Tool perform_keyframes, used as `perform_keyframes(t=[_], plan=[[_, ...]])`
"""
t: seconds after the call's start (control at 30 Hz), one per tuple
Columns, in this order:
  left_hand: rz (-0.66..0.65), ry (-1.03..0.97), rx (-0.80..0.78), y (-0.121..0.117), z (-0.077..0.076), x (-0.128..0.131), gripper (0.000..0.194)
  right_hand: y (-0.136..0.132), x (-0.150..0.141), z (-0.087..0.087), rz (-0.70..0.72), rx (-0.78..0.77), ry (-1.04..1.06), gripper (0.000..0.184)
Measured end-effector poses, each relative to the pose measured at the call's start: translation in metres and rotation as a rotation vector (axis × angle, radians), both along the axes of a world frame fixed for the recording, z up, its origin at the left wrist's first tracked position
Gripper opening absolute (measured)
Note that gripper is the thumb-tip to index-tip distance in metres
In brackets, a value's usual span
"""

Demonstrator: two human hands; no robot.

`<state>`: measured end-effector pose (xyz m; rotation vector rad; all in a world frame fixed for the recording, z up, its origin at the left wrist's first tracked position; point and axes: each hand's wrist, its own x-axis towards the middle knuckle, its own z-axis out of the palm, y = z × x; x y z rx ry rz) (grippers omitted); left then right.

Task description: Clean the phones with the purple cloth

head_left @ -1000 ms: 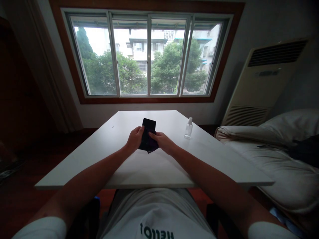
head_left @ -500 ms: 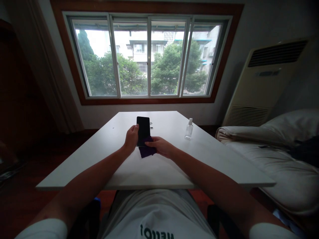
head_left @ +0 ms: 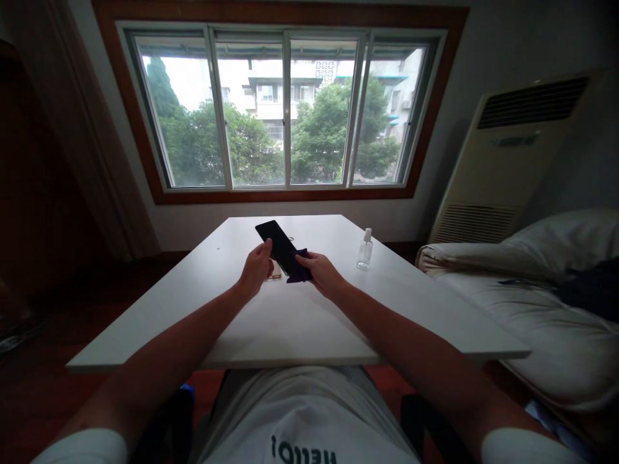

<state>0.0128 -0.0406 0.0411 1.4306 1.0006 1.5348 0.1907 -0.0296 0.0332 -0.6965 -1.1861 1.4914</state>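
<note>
My left hand [head_left: 256, 267] grips a black smartphone [head_left: 276, 240] by its left side, thumb on the near face. The phone is held above the table, tilted with its top leaning left. My right hand [head_left: 323, 274] pinches a dark purple cloth [head_left: 300, 267] against the phone's lower right corner, and the cloth hangs partly below it. Behind my left fingers lies a thin object with an orange-pink edge [head_left: 275, 272], perhaps a phone case, mostly hidden. Just past the phone a small dark loop [head_left: 291, 238] shows on the table.
A clear spray bottle with a white cap [head_left: 365, 250] stands on the right part of the white table [head_left: 232, 328]. To the right is a pale sofa [head_left: 483, 290], with a floor air conditioner [head_left: 512, 154] behind it. A window [head_left: 285, 116] spans the far wall.
The phone has turned so that its top leans left; it was upright before. My right hand and the cloth have moved up and slightly right. The orange-edged object has come into view.
</note>
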Motion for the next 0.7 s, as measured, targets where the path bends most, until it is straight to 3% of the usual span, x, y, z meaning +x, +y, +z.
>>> perform_keyframes(t=[0.23,0.7], plan=[[0.000,0.107,-0.008,-0.001,0.004,-0.004,0.058,0.006,0.005,-0.002,-0.007,-0.028,0.008,0.014],[-0.062,0.201,-0.035,0.004,-0.005,-0.009,0.067,0.014,0.009,-0.009,0.001,-0.120,-0.014,0.016]])
